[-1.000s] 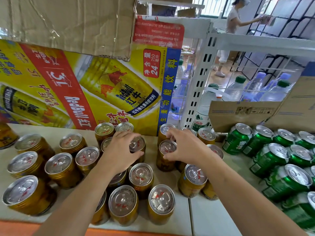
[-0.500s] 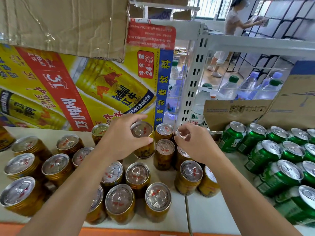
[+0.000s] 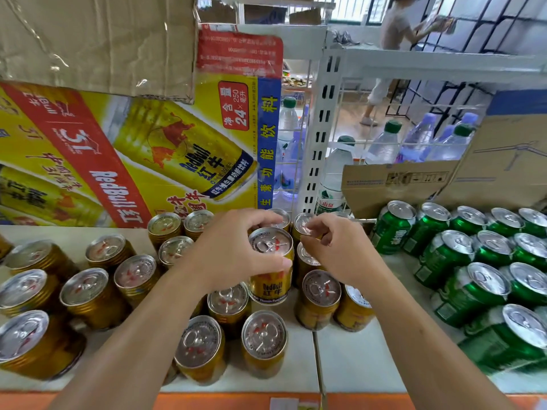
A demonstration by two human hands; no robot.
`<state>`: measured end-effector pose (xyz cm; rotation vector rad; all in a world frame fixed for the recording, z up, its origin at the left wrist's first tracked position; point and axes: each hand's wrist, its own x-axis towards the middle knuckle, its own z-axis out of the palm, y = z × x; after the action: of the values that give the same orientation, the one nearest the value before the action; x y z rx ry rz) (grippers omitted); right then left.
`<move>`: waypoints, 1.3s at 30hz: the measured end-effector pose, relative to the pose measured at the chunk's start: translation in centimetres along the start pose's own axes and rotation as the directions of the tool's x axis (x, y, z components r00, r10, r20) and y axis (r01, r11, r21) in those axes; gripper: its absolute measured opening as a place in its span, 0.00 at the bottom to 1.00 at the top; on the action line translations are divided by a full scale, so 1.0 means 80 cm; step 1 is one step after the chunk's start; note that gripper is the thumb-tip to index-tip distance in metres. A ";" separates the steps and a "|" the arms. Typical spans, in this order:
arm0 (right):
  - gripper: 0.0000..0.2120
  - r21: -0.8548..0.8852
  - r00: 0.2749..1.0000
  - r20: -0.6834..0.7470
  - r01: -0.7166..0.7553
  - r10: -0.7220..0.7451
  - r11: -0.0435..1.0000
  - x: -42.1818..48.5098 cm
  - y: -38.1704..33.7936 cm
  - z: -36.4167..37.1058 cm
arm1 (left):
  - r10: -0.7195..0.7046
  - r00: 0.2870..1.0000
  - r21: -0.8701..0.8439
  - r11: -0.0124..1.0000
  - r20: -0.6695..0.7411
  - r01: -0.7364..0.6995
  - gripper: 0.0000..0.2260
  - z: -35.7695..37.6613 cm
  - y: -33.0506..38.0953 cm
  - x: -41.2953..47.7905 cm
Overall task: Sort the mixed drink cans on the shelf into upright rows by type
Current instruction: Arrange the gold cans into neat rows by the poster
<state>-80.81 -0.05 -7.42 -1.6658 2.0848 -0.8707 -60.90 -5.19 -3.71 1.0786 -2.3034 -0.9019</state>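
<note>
Several gold Red Bull cans [image 3: 263, 341] stand upright on the white shelf [image 3: 355, 359], left and middle. My left hand [image 3: 233, 253] grips one gold can [image 3: 270, 279] by its rim and holds it lifted above the others. My right hand [image 3: 334, 250] pinches the top of another gold can [image 3: 303, 226] just behind it. Several green cans [image 3: 476, 288] stand in rows on the right side of the shelf.
A Red Bull carton [image 3: 124, 155] fills the back left, under a brown cardboard flap [image 3: 97, 39]. A white shelf upright [image 3: 322, 128] and water bottles [image 3: 384, 143] stand behind. Brown boxes [image 3: 414, 184] sit behind the green cans. A person [image 3: 396, 34] works in the background.
My left hand has lifted a gold can up and carried it right, toward the middle. My right hand shifted back a little and now pinches a can top at the rear.
</note>
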 end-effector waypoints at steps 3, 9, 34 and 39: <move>0.13 0.006 1.000 -0.020 0.003 -0.003 1.000 -0.003 0.003 -0.002 | 0.010 0.999 -0.003 1.000 0.032 -0.010 0.29 0.007 0.004 -0.001; 0.12 0.007 1.000 -0.020 0.007 -0.007 1.000 -0.006 0.005 -0.004 | 0.028 0.999 0.080 0.996 0.040 -0.031 0.30 0.018 0.010 0.003; 0.16 -0.077 0.996 0.082 -0.014 0.020 0.997 -0.017 0.009 -0.010 | 0.004 0.991 0.276 0.960 0.135 -0.042 0.32 0.056 -0.014 0.002; 0.24 -0.237 0.975 0.222 0.034 0.020 0.971 -0.023 0.009 -0.005 | -0.039 0.975 0.364 0.930 0.221 -0.045 0.38 0.070 -0.032 0.000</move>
<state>-81.10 1.93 -7.77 -1.7972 2.0928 -0.4200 -63.10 -4.36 -9.40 1.1691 -2.7404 -0.6288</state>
